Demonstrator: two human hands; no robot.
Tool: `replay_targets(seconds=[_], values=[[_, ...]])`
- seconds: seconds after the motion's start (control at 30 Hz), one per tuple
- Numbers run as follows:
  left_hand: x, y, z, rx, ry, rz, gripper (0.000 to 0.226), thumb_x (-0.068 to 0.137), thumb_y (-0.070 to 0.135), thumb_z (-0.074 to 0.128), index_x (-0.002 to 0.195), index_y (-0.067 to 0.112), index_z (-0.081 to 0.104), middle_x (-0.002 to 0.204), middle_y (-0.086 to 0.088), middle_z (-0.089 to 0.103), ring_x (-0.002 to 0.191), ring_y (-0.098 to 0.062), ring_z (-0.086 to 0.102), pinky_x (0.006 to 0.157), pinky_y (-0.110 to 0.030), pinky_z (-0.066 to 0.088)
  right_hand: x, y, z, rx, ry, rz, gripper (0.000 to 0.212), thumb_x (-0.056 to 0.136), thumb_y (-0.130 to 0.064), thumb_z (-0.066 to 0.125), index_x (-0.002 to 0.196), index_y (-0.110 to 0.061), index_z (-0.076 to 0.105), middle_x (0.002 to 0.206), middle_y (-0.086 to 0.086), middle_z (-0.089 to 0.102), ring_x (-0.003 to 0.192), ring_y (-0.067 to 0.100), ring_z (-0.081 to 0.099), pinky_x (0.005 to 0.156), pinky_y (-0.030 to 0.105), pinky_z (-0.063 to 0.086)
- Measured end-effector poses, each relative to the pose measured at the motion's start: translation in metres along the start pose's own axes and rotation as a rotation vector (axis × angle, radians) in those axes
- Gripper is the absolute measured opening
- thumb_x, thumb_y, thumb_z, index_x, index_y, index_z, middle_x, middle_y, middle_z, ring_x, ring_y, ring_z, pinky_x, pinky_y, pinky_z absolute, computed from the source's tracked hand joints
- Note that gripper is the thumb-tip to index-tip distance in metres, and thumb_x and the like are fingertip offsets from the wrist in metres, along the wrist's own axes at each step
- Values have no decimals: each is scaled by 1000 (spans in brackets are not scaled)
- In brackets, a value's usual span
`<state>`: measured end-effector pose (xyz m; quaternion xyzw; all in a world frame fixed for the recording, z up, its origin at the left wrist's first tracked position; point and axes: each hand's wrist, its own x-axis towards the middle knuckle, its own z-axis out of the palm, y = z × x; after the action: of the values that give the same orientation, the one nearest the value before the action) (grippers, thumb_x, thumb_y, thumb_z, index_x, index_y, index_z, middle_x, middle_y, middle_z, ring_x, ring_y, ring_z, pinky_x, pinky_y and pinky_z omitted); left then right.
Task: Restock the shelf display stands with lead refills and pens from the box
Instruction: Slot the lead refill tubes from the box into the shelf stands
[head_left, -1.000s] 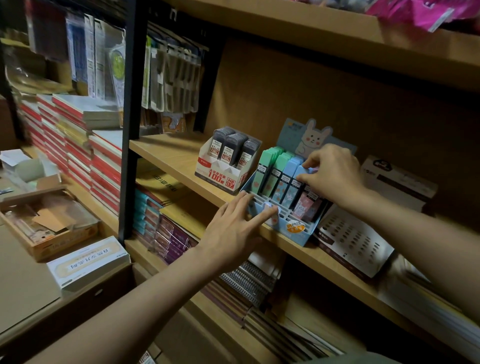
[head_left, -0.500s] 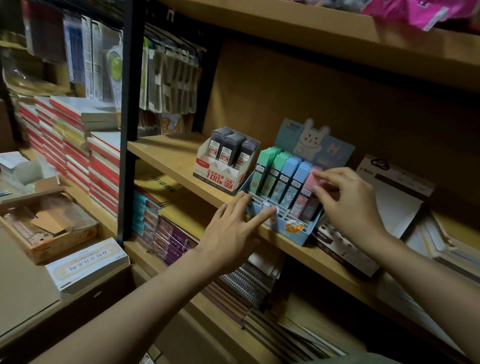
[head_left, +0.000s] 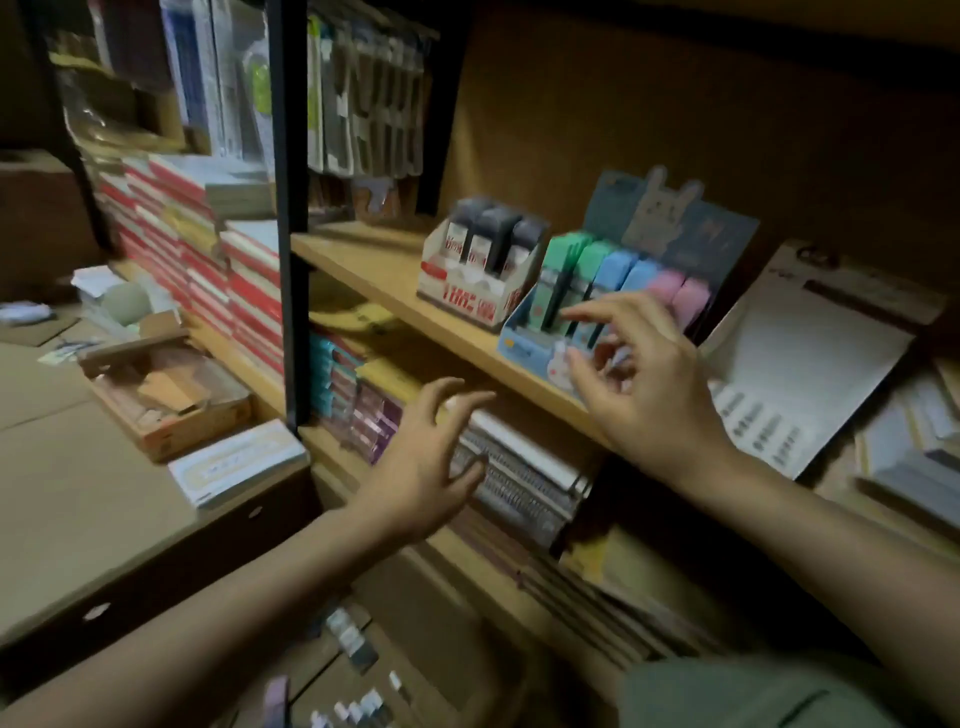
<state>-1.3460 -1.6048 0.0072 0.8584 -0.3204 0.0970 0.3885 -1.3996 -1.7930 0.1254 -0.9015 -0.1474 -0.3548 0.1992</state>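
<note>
Clearly both hands are free of stock at this instant: the left hand (head_left: 423, 467) hangs in front of the lower shelf with its fingers spread and loosely bent, holding nothing, and the right hand (head_left: 641, 384) hovers just before the blue display stand (head_left: 527, 345) with fingers fanned and slightly curled, also holding nothing. That stand sits at the front edge of the wooden shelf (head_left: 374, 260), its front lip level with the board's edge, and it carries 6 columns of pastel lead refills (head_left: 623, 273) in green, blue and pink. Just beside it on the left stands the white display stand (head_left: 470, 296) with 3 dark refill cases (head_left: 491, 234), and on its right, very close, a white card (head_left: 810, 358) leans loosely. The box (head_left: 358, 670) that supplies the stock lies low in the view, well below the hands, with a few small packs dimly visible in it; the blur and poor light make them hard to tell apart. From here the chief risk, as I judge it, is a careless sweep: the right hand's spread fingers are close enough to catch the stand's lip or the tall, upright refills, tip them forward, or drag the whole stand off the shelf edge. The leaning card could slide if nudged. Reaching down into a dim box also invites grabbing the wrong item or fumbling it.
</note>
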Motion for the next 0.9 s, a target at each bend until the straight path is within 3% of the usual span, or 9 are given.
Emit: replay_targets(seconds=[0.1,0.2,0.27,0.37,0.43,0.5,0.63,0.77,0.9], values=[[-47,-34,-4,-77,-12,-406,59,88,27,66,141,22,41,143,-10,32,132,-24,36,110,-38,36,-38,-20,53,201,-320,-21,20,90,-17,67,110,-16,67,104,-3,61,90,1,56,78,7,43],[-107,-72,-1,-50,-9,-895,57,91,24,63,142,15,39,144,-20,29,135,-36,35,114,-37,29,-85,-21,126,309,-721,112,30,91,-27,65,121,-21,63,114,-3,60,99,3,58,85,15,48],[-145,-89,10,-79,11,-1125,59,92,23,61,145,14,36,147,-21,25,135,-38,34,114,-40,30,-118,-20,175,302,-903,219,44,92,-30,65,133,-19,55,131,2,55,117,12,54,97,21,42],[-193,-95,51,-252,71,-1379,61,95,26,58,149,18,31,153,-16,21,137,-34,32,113,-40,32,-163,-21,234,297,-1086,352,55,91,-30,65,141,-18,47,137,10,48,126,21,47,93,17,31],[-216,-96,85,-367,95,-1498,65,95,29,58,151,21,27,158,-11,13,141,-33,26,113,-41,32,-190,-21,265,290,-1207,385,58,90,-27,65,144,-18,43,139,11,44,129,24,44,92,16,29],[-230,-99,112,-383,72,-1593,71,93,33,60,153,26,21,161,-5,3,144,-34,17,116,-48,26,-214,-20,289,264,-1312,377,59,91,-29,63,144,-15,43,141,13,41,129,28,43,102,24,34],[-237,-112,137,-272,90,-1769,72,95,24,55,154,30,14,162,-8,-3,147,-34,2,118,-47,15,-247,-30,323,178,-1302,399,48,90,-31,65,134,-13,56,136,8,48,119,25,52,98,31,43],[-244,-118,157,-113,165,-1787,57,93,22,53,146,26,33,156,-11,18,142,-31,16,114,-44,25,-272,-46,348,185,-1324,357,43,84,-33,72,122,-16,61,126,5,52,116,25,52,94,33,45],[-243,-109,173,3,76,-1795,49,90,27,62,136,23,45,144,-6,36,137,-27,30,105,-38,40,-281,-45,365,159,-1301,376,41,83,-39,72,117,-19,64,124,4,50,116,24,50,95,36,45]])
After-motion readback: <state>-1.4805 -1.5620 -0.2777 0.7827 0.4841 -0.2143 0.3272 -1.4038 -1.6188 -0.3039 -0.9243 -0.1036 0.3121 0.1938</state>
